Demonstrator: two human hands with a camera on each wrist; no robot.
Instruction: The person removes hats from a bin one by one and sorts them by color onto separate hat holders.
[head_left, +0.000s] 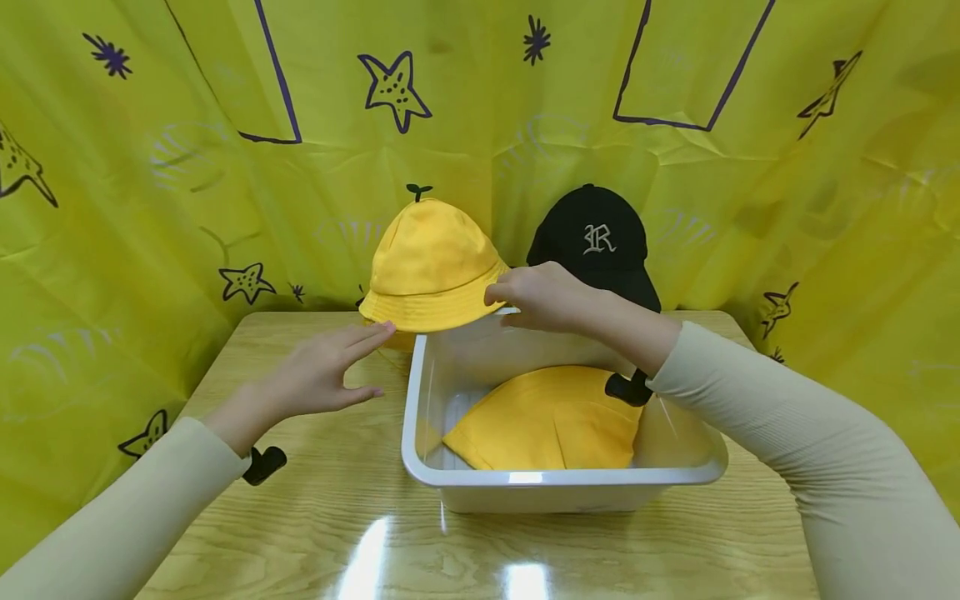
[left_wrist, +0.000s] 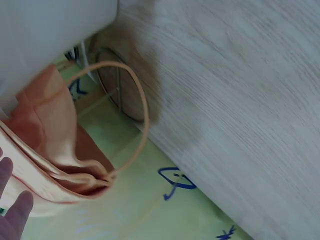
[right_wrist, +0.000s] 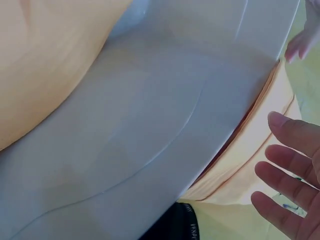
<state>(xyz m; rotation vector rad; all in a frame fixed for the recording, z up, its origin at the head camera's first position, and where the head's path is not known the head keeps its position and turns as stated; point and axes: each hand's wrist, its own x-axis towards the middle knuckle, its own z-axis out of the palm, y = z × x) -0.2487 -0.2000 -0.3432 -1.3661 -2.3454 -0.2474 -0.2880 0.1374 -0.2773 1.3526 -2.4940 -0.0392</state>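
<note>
A yellow bucket hat (head_left: 435,258) with a green sprout on top sits behind the left rear corner of a white plastic tub (head_left: 562,477). My left hand (head_left: 322,371) has its fingers extended at the brim's left front edge; whether they touch it I cannot tell. At the brim's right side is my right hand (head_left: 543,296), reaching over the tub. The right wrist view shows its fingers (right_wrist: 285,160) spread and loosely bent, gripping nothing. In the left wrist view an orange-looking cord (left_wrist: 145,107) loops from the hat's underside. Another yellow hat (head_left: 555,421) lies inside the tub.
Behind the tub, a black cap (head_left: 588,225) with a white letter R stands at the right. A round wire piece (left_wrist: 118,90) shows near the hat in the left wrist view. The wooden table (head_left: 300,517) ends at a yellow curtain (head_left: 480,158) with drawn stars.
</note>
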